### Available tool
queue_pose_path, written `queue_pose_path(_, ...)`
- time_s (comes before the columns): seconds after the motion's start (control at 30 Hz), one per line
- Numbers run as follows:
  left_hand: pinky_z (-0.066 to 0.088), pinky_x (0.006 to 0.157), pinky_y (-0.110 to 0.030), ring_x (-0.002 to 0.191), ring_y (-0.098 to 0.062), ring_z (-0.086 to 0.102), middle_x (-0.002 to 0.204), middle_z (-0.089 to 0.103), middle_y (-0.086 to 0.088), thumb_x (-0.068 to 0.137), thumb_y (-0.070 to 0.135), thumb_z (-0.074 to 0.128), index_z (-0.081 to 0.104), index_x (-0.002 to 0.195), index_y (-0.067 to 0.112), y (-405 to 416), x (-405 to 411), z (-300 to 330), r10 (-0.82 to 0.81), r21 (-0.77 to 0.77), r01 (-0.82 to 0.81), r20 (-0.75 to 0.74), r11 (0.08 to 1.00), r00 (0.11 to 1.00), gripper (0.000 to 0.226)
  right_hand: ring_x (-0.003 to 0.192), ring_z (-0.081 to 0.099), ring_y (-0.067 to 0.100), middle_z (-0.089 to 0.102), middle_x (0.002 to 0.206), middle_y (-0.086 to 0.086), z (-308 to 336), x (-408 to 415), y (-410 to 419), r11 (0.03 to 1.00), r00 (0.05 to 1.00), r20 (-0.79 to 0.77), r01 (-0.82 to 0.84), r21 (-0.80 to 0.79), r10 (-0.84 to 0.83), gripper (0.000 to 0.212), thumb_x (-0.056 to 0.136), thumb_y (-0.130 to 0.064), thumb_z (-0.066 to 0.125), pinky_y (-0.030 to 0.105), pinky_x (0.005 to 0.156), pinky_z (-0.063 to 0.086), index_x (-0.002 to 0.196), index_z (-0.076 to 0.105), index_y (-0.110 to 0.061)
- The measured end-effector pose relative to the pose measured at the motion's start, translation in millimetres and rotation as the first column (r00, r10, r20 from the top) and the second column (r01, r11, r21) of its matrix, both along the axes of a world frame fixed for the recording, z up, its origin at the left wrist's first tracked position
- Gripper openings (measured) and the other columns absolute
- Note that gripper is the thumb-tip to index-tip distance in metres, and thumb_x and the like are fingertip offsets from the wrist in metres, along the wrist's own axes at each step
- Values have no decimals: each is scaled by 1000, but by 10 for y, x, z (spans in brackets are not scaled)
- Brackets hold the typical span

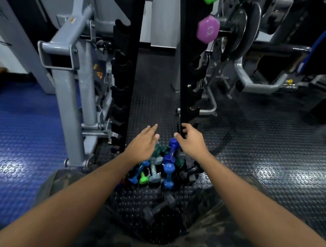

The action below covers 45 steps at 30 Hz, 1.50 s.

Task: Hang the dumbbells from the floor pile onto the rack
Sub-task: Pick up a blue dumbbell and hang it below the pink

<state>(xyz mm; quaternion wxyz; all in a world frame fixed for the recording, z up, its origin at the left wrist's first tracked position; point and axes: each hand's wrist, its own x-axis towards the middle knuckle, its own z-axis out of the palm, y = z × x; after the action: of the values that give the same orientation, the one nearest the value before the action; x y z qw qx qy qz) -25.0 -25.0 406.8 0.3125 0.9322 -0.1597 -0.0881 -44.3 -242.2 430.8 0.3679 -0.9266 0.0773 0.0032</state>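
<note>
A pile of small dumbbells (pixel 159 166) in blue, grey, green, teal and black lies on the studded floor at the foot of a tall black rack (pixel 127 74). Its second upright (pixel 185 70) stands to the right, with rows of hooks on both. A purple dumbbell (pixel 208 29) hangs high on the right upright, a green one (pixel 209 1) above it. My left hand (pixel 142 143) hovers over the pile, fingers spread, holding nothing. My right hand (pixel 190 140) is above the pile's right side, fingers curled near the right upright's base, holding nothing. A dark grey dumbbell (pixel 158 208) lies apart, nearer me.
Grey gym machine frames (pixel 70 84) stand close on the left, and a weight-plate machine (pixel 241 35) on the right. Blue studded matting (pixel 26 132) covers the floor at left, black matting (pixel 264 149) elsewhere. My camouflage-clad legs fill the bottom edge.
</note>
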Motion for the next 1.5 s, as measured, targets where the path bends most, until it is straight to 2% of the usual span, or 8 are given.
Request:
queue_pose_path(0.13,18,128,-39,161,-22,14,173,18,-9,111,47,35,14,168,23,-36,95,-530,42,49,-36,-144,998,989,65,125,59,26,57,147,8,-432,86,-22,999,991,-132,20,-41,-26,68,101,-49,62,40,102,52,157,40,-19)
queue_pose_path(0.27,25,124,-40,159,-30,20,172,19,-14,111,46,36,14,168,17,-49,171,-1165,68,134,-31,-283,991,957,67,120,61,29,61,138,12,-912,139,-100,997,964,-258,49,-52,-61,66,100,-44,65,31,91,46,154,42,-15)
queue_pose_path(0.43,37,118,-49,153,-36,32,170,24,-15,111,49,33,11,168,18,-156,290,-1931,101,190,-19,-431,982,897,68,98,63,26,67,121,10,-1587,269,-132,997,919,-387,65,-38,-75,47,95,-44,68,34,83,50,134,55,-20)
queue_pose_path(0.53,33,121,-51,157,-34,25,173,18,-13,111,51,32,6,168,18,-263,346,-2334,88,192,7,-481,981,872,71,103,64,32,66,121,12,-2065,349,-125,996,890,-449,59,-60,-80,47,93,-46,69,39,87,53,127,54,-18)
queue_pose_path(0.77,43,111,-44,145,-34,42,166,33,-13,105,40,53,7,168,21,-467,437,-3189,100,173,-5,-542,985,834,80,112,63,38,60,126,18,-2953,580,-121,991,829,-552,23,-132,-93,60,91,-47,72,43,89,54,132,51,-9)
queue_pose_path(1.0,47,106,-51,139,-35,47,162,39,-11,103,38,51,17,166,25,-395,560,-3486,156,171,-78,-509,982,847,73,114,62,37,58,130,15,-3369,775,16,986,820,-551,92,-136,-153,77,82,-56,79,43,93,54,135,44,-11)
queue_pose_path(1.17,51,87,-43,125,-35,56,151,48,-11,99,25,52,10,166,26,-438,500,-3538,164,186,-76,-518,980,840,80,118,63,37,61,131,15,-3500,805,140,976,794,-567,170,-135,-217,91,76,-56,88,41,95,54,138,45,-5)
queue_pose_path(1.5,45,104,-43,138,-29,51,162,40,-8,103,24,49,14,167,20,-610,555,-3449,169,168,-93,-526,981,834,73,114,66,36,65,125,14,-3556,894,202,959,760,-586,204,-197,-282,78,77,-42,90,39,87,53,131,48,-5)
